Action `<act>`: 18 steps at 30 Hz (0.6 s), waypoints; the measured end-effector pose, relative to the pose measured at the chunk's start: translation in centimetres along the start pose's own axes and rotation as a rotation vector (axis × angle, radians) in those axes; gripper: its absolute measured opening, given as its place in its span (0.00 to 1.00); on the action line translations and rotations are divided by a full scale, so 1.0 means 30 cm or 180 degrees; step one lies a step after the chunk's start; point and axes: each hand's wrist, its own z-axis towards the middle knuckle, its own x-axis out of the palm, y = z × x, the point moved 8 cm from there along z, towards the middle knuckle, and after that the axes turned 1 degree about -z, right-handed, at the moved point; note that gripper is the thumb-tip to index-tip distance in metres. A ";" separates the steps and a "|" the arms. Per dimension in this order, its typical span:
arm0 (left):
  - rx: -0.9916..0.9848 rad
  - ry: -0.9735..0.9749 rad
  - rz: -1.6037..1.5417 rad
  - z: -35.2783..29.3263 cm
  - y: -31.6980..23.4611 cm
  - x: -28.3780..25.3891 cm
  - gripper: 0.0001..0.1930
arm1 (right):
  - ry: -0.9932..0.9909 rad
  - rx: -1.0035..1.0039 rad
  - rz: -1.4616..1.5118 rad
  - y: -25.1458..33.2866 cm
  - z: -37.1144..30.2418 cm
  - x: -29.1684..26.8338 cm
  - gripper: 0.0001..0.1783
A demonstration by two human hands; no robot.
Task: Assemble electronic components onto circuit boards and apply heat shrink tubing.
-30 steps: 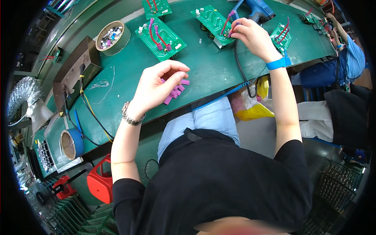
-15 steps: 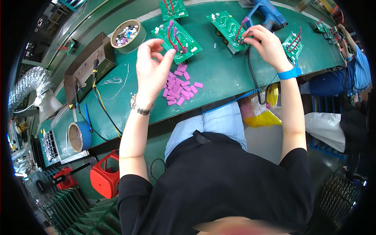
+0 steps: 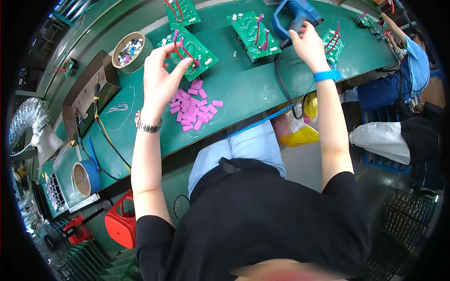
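Observation:
My left hand (image 3: 160, 77) is open beside a green circuit board (image 3: 200, 50), thumb and fingers apart at its left edge. Two red wires with purple sleeves stand up from that board. Just below lies a pile of purple sleeves (image 3: 191, 108). My right hand (image 3: 309, 46), a blue band on its wrist, is at the handle of a blue heat gun (image 3: 307, 10). Its fingers are slightly spread, not wrapped round the handle. Left of the heat gun sits another circuit board (image 3: 247, 33), with purple sleeves on its red wires.
Further boards lie at the back (image 3: 185, 16) and right (image 3: 333, 46). A round tub (image 3: 146, 52) of small parts, a brown metal trough (image 3: 101, 70) and a blue tape roll (image 3: 93, 175) are on the left. A co-worker's arm (image 3: 398, 35) reaches in at far right.
My right hand has left the wires of the right-hand board and moved to the heat gun's handle. My left hand stays by its board. The whole view has shifted slightly.

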 end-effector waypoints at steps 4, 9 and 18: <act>0.1023 -0.1486 0.0097 -0.025 -0.216 -0.112 0.19 | 0.0336 0.0600 -0.0426 -0.005 0.111 0.088 0.36; 0.1191 -0.0091 -0.0501 0.017 -0.398 0.143 0.23 | -0.0207 0.1671 0.0722 -0.294 0.208 0.227 0.22; 0.0728 0.0429 -0.0733 0.182 -0.332 0.319 0.32 | 0.0349 0.2650 0.4206 -0.377 0.273 0.321 0.13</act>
